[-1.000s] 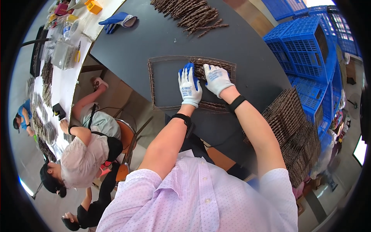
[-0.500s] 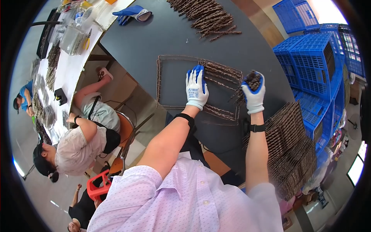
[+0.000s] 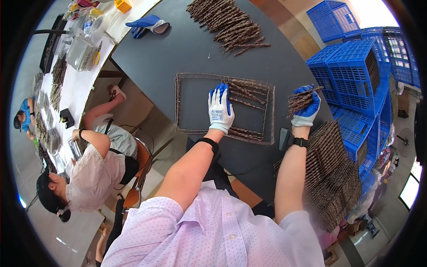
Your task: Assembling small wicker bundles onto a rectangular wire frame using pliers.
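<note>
A rectangular frame, thin and wrapped in brown, lies flat on the dark grey table. Several brown twisted strands lie across its right half. My left hand, in a white glove with blue palm, rests on the middle of the frame with fingers stretched out. Off the frame's right side, my right hand, gloved alike, is closed round a bundle of short brown twisted strands. The strand ends stick out past the fingers; the palm side of my left hand is hidden.
Brown twisted strands are piled at the table's far edge, near a blue glove. Stacked woven brown panels lie at right, beside blue crates. A seated person works at a white table on the left.
My right hand has turned and shifted right, away from the frame, keeping the bundle of strands. My left hand stays on the frame. Fewer strands show across the frame's right half.
</note>
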Demonstrator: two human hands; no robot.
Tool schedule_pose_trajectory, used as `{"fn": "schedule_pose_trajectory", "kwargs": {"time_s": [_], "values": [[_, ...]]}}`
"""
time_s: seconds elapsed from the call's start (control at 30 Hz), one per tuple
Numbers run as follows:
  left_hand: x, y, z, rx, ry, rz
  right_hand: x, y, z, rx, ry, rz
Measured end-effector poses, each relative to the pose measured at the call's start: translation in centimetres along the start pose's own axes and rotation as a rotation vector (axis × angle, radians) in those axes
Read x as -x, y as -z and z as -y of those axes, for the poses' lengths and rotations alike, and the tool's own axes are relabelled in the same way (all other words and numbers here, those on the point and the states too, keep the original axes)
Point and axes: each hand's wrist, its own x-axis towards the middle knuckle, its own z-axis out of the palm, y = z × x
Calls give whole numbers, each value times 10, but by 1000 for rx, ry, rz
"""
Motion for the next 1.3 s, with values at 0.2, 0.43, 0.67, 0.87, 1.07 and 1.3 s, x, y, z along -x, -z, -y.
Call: {"fn": "schedule_pose_trajectory", "kwargs": {"time_s": [0.2, 0.43, 0.67, 0.87, 1.07, 1.3], "values": [[0, 5, 3, 9, 4, 1, -16, -24, 1, 491, -231, -450], [0, 3, -3, 36, 24, 33, -143, -44, -98, 1089, -300, -676], [-2, 7, 0, 36, 26, 27, -162, -76, -124, 1177, -517, -561], [-2, 5, -5, 47, 45, 57, -129, -62, -105, 1097, -480, -479], [-2, 5, -2, 76, 28, 5, -23, -72, -97, 2220, 216, 638], [-1, 2, -4, -14, 26, 53, 33, -32, -121, 2723, 123, 867]]}}
